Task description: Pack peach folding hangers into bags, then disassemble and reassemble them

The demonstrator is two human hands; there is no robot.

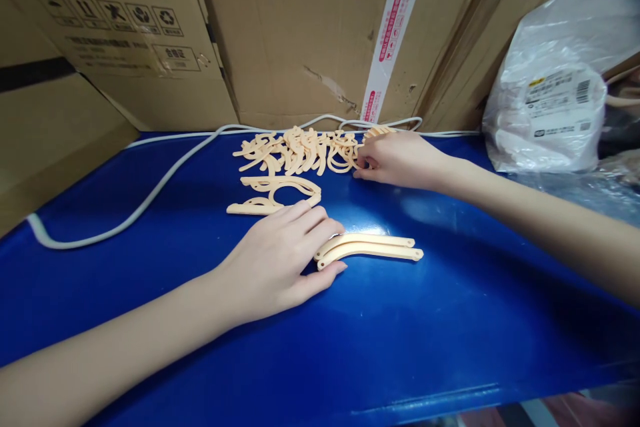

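Observation:
My left hand (280, 257) lies on the blue table (450, 320), its fingers closed loosely around the near end of two stacked curved peach plastic strips (373, 247). My right hand (397, 159) reaches to the back of the table, fingers pinched on a piece at the right edge of a pile of peach plastic parts (300, 150). A few larger curved peach pieces (277, 192) lie loose between the pile and my left hand.
Cardboard boxes (300, 40) wall off the back and left. A white cable (150, 193) runs along the table's back and left side. A white plastic bag (550, 93) with labels sits at the right rear, with clear plastic film beside it.

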